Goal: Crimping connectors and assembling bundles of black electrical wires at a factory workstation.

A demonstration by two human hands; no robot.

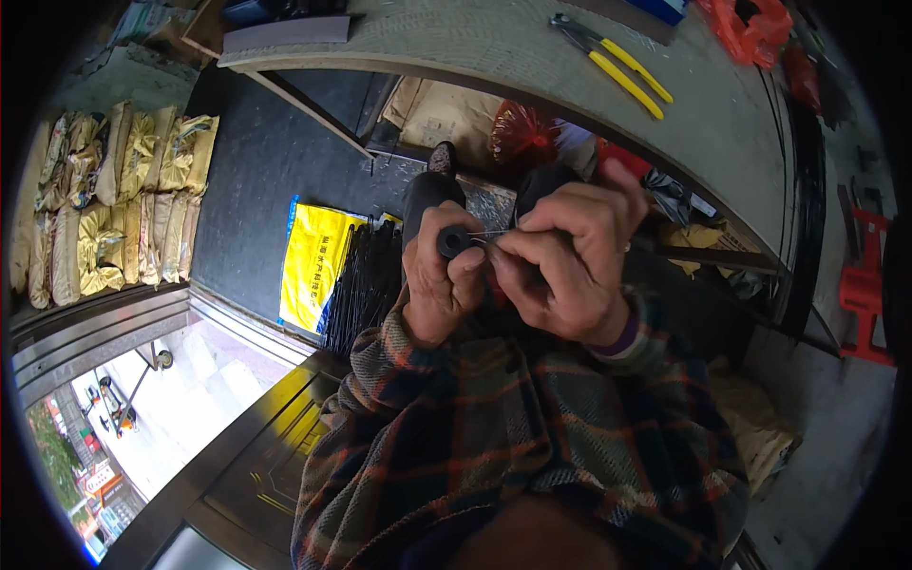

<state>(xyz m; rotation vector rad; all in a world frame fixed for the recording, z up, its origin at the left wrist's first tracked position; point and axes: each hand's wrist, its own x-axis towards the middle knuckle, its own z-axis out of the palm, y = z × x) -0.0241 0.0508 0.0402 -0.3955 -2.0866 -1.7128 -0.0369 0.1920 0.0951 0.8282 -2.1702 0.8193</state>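
Observation:
My left hand (432, 290) is closed around a short black cylinder with a round hole in its end (454, 240). The hole faces up toward me, and the cylinder's length is hidden in the fist. Thin, light wire-like strands (491, 234) run from beside the cylinder to my right hand (575, 261). Thumb and fingertips of that hand pinch the strands, close to the left hand but apart from it. Whether the strands are metal wire or thread, and where they end, I cannot make out.
A bundle of long black strips (366, 285) lies beside a yellow printed sack (312, 261). Yellow-handled cutting pliers (622, 76) rest on the grey workbench (456, 38) ahead. Stacked brown sacks (123, 199) stand at left, a red plastic bag (746, 28) at far right, a red tool-like object (864, 285) below it.

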